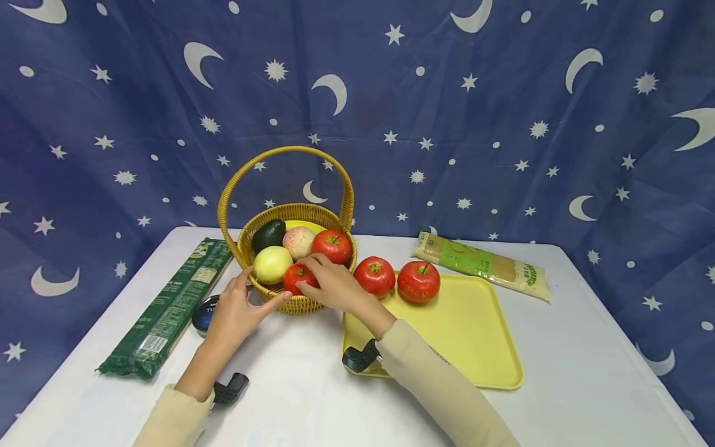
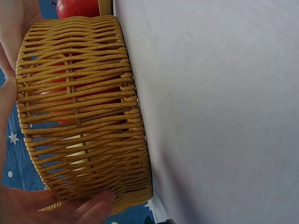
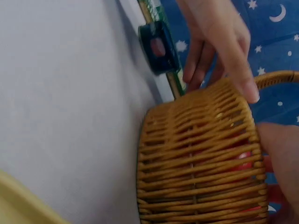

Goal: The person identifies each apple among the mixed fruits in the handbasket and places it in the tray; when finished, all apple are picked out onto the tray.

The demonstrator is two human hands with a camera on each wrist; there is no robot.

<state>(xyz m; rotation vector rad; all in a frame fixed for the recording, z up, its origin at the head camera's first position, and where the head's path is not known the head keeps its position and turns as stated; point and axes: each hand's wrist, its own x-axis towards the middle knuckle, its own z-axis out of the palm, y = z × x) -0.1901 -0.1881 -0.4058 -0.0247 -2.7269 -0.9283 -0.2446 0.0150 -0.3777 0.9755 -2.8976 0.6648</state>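
A wicker basket (image 1: 296,304) with a tall handle holds a dark green avocado-like fruit (image 1: 269,236), a pale yellow fruit (image 1: 272,265), a pinkish peach (image 1: 298,241) and a red apple (image 1: 332,246). At its front lies a smaller red apple (image 1: 296,279), which my right hand (image 1: 335,282) grips with the thumb on the near side and fingers over the top. My left hand (image 1: 237,310) holds the basket's front left side, thumb along the rim and fingers against the outer wall. In the left wrist view, those fingers (image 2: 96,207) lie on the weave.
Two red apples (image 1: 375,277) (image 1: 419,281) sit at the back left of a yellow tray (image 1: 475,335). Behind it lies a green-and-tan packet (image 1: 480,264). Left of the basket are a long green packet (image 1: 167,310) and a dark blue round object (image 1: 204,312).
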